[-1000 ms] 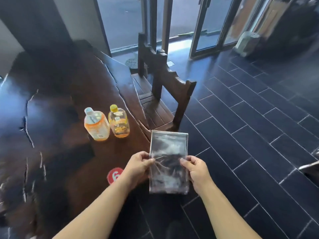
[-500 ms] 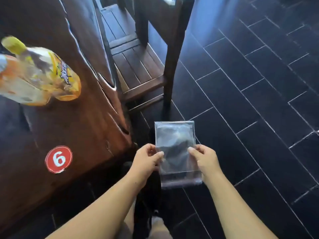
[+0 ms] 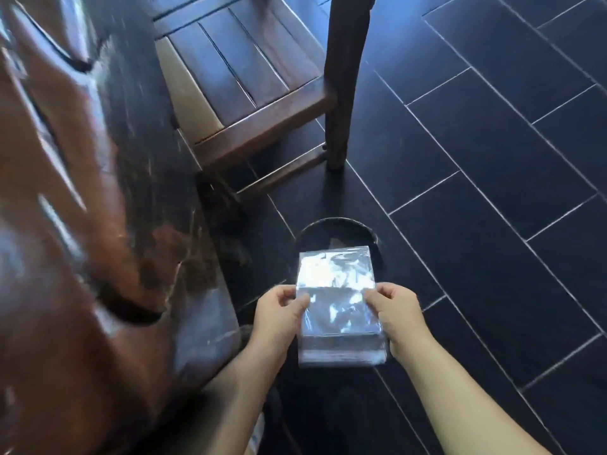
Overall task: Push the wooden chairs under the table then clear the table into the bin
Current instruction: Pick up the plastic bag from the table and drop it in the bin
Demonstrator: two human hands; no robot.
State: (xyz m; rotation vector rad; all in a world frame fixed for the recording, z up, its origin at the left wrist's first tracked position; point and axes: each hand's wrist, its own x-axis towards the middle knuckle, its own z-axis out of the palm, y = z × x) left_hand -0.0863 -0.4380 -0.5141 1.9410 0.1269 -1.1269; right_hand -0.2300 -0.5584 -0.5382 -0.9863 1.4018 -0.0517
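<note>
To the left of your hands runs the dark wooden bench; ahead of them the wooden chair sits partly tucked under it. Directly beneath your hands the black bin waits on the floor. Your left hand and right hand each pinch a side of the clear plastic bag, keeping it flat over the bin's mouth, probably so it drops straight in.
</note>
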